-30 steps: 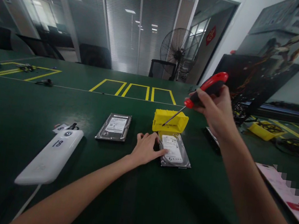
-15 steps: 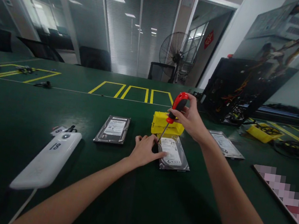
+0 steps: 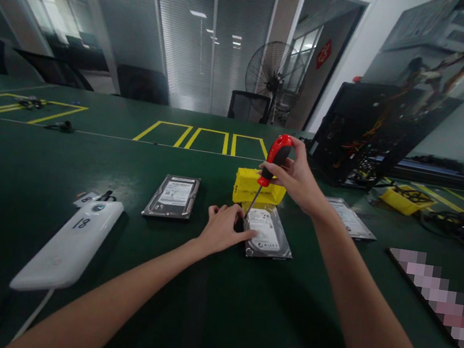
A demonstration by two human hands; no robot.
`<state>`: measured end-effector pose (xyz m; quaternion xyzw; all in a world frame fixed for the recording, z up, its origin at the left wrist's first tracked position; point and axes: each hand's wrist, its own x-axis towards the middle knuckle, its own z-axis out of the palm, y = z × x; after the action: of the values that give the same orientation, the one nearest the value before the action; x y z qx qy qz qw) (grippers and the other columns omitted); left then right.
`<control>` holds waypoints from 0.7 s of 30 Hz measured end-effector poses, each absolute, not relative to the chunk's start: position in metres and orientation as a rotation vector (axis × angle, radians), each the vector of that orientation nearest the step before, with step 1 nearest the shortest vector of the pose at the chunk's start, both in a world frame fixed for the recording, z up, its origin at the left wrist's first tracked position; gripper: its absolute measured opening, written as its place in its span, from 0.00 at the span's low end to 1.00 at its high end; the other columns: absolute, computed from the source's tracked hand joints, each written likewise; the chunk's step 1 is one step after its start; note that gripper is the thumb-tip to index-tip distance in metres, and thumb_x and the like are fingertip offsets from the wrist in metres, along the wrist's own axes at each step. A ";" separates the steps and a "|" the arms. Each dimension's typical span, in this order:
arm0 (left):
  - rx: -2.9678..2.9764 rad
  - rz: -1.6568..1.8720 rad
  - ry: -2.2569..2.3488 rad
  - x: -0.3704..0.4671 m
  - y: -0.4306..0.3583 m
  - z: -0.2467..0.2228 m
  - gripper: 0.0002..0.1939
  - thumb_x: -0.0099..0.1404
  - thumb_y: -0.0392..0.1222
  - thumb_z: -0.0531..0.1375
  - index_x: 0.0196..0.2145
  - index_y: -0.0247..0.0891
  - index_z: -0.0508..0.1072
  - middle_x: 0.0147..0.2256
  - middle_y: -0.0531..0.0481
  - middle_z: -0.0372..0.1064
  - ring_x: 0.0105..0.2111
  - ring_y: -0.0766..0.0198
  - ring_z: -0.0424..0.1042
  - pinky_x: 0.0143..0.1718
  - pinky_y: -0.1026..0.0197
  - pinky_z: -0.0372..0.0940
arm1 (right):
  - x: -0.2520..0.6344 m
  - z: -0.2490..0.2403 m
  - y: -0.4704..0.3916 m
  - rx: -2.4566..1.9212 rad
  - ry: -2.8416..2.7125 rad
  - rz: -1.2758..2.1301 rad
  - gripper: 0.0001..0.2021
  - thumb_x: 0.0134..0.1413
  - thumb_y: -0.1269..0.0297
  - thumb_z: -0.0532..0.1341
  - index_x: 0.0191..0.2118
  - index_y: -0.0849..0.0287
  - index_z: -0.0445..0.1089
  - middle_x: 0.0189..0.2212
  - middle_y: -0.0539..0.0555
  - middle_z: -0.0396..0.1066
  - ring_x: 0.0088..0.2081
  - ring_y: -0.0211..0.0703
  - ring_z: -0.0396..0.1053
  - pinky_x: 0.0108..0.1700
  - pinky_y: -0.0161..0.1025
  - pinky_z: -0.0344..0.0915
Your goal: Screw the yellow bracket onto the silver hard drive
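Observation:
My right hand [image 3: 294, 177] is closed round the red and black handle of a screwdriver [image 3: 276, 156]. The screwdriver slants down to the left, its tip at the left edge of a silver hard drive [image 3: 267, 231] with a white label. My left hand [image 3: 224, 229] rests at that drive's left side, thumb on its label and fingers curled near the tip; whether they pinch anything small is hidden. Directly behind the drive is a yellow plastic bin [image 3: 247, 186]. A second hard drive [image 3: 172, 197] lies to the left, and a third [image 3: 350, 219] lies beyond my right forearm.
A white device marked 18 [image 3: 71, 243] with a cable lies at the left. An open black computer case [image 3: 362, 135] stands at the back right, near a yellow tray [image 3: 405, 201] and cables. A pixelated flat object [image 3: 434, 297] lies at the right.
The whole view has shifted slightly, so things appear a little higher and further left. Both hands keep the same hold and position at the drive.

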<state>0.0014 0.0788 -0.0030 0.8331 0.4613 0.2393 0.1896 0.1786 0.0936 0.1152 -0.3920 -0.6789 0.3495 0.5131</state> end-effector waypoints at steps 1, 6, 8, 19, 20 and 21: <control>2.343 0.671 1.300 0.001 0.079 -0.003 0.31 0.57 0.72 0.55 0.39 0.39 0.66 0.33 0.49 0.68 0.36 0.53 0.66 0.42 0.49 0.51 | 0.179 0.115 0.094 -0.941 -1.641 0.832 0.31 0.50 0.58 0.64 0.55 0.48 0.47 0.39 0.54 0.67 0.42 0.49 0.72 0.42 0.52 0.76; 2.342 0.679 1.300 0.002 0.079 -0.003 0.31 0.57 0.72 0.55 0.38 0.39 0.66 0.32 0.50 0.68 0.36 0.52 0.66 0.42 0.49 0.51 | 0.178 0.114 0.094 -0.959 -1.655 0.847 0.33 0.50 0.57 0.64 0.57 0.48 0.46 0.39 0.54 0.67 0.42 0.49 0.72 0.43 0.53 0.76; 2.341 0.677 1.300 0.002 0.078 -0.003 0.31 0.57 0.72 0.55 0.38 0.39 0.66 0.32 0.50 0.68 0.36 0.52 0.66 0.42 0.49 0.51 | 0.177 0.113 0.094 -0.965 -1.658 0.859 0.33 0.50 0.57 0.64 0.57 0.48 0.45 0.40 0.55 0.67 0.42 0.49 0.72 0.43 0.52 0.76; 2.337 0.655 1.300 0.001 0.078 -0.003 0.30 0.58 0.71 0.55 0.39 0.40 0.65 0.32 0.50 0.68 0.37 0.53 0.66 0.44 0.48 0.52 | 0.176 0.110 0.095 -0.954 -1.674 0.830 0.32 0.50 0.58 0.64 0.57 0.49 0.46 0.40 0.54 0.67 0.42 0.47 0.72 0.44 0.51 0.75; 2.336 0.655 1.301 0.001 0.078 -0.002 0.29 0.58 0.70 0.55 0.39 0.40 0.65 0.32 0.50 0.68 0.37 0.53 0.66 0.44 0.48 0.51 | 0.175 0.110 0.095 -0.950 -1.673 0.836 0.32 0.51 0.59 0.64 0.57 0.49 0.46 0.40 0.53 0.67 0.42 0.47 0.72 0.44 0.51 0.75; 2.335 0.656 1.301 0.001 0.078 -0.002 0.28 0.59 0.69 0.55 0.39 0.39 0.65 0.32 0.50 0.68 0.37 0.53 0.66 0.45 0.48 0.51 | 0.175 0.109 0.095 -0.948 -1.672 0.842 0.31 0.51 0.59 0.63 0.56 0.49 0.46 0.40 0.53 0.67 0.42 0.47 0.72 0.44 0.50 0.75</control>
<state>0.0013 0.0784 -0.0023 0.8323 0.4639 0.2338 0.1933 0.1752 0.0947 0.1094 -0.3916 -0.6908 0.3478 0.4985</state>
